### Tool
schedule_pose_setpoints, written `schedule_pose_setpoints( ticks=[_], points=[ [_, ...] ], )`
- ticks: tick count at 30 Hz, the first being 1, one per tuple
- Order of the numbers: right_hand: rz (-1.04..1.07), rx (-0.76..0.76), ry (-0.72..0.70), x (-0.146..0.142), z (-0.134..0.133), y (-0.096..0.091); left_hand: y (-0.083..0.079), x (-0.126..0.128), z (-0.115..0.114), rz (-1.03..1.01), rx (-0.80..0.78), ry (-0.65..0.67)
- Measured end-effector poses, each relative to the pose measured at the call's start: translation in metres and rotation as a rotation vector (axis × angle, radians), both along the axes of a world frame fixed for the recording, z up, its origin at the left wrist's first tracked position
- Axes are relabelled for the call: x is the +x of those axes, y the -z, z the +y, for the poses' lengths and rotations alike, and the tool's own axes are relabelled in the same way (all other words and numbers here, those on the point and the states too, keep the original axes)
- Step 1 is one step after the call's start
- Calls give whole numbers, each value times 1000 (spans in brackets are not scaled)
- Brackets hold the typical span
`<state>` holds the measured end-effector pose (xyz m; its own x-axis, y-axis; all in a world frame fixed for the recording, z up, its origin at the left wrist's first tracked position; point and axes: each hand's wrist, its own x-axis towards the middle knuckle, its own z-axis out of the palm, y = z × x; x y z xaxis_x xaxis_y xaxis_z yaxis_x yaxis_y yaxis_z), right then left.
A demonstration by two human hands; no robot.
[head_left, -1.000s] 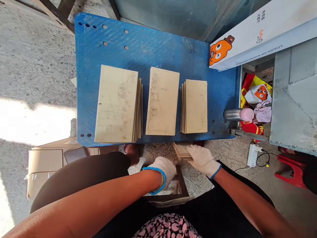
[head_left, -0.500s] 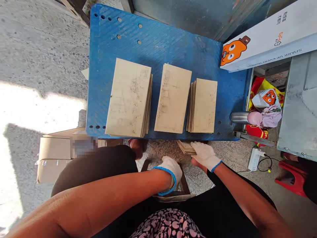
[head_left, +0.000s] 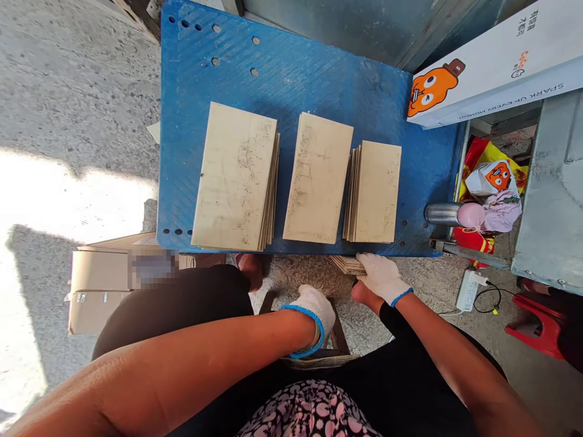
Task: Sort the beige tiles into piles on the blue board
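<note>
My right hand [head_left: 381,278], in a white knit glove with a blue cuff, is closed on the end of a stack of thin pale boards [head_left: 345,264] just below the table's front edge. The table partly hides that stack. My left hand [head_left: 315,311], gloved alike, is curled low between my knees; whatever it may hold is hidden. Three stacks of similar boards stand on the blue table [head_left: 218,79]: a large left stack [head_left: 234,176], a middle stack [head_left: 317,179] and a narrower right stack [head_left: 377,191]. Dark specks mark their top faces.
A white printed carton [head_left: 487,67] lies at the table's back right. A steel flask [head_left: 441,213] with a pink lid is at the right edge. Cardboard boxes [head_left: 100,273] stand on the floor at left; a power strip [head_left: 466,290] and red stool [head_left: 537,328] are at right.
My right hand has shifted slightly right and up with the stack of boards, of which less shows now. My left hand has hardly moved. The view has shifted a little.
</note>
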<state>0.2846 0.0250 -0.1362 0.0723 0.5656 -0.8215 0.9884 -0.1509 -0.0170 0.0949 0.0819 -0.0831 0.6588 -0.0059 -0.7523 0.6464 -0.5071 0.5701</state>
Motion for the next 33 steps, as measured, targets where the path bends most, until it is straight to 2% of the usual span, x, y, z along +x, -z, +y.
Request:
schedule_pose_setpoints(
  ticks=[3, 5, 10, 15, 20, 24, 26, 28, 30, 33],
  points=[
    [-5, 53, 6, 1, 0, -2, -9, 1, 7, 23, 23, 211],
    [11, 79, 17, 1, -1, -3, -12, 1, 10, 21, 31, 252],
    [141, 120, 92, 5, 0, -6, -2, 8, 9, 45, 29, 138],
    [191, 200, 155, 27, 7, -16, 6, 20, 18, 2, 70, 214],
    [117, 161, 180, 41, 6, -24, 3, 26, 26, -9, 105, 187],
    [143, 72, 79, 32, 3, -25, 2, 27, 28, 9, 92, 270],
    [137, 11, 81, 35, 2, -29, 2, 28, 29, 13, 90, 289],
    [112, -20, 172, 48, 2, -36, 2, 30, 31, -6, 103, 266],
    [117, 10, 308, 69, 3, -45, 0, 34, 34, -46, 136, 202],
    [153, 226, 530, 98, 9, -49, -5, 43, 39, -90, 131, 12]
  ],
)
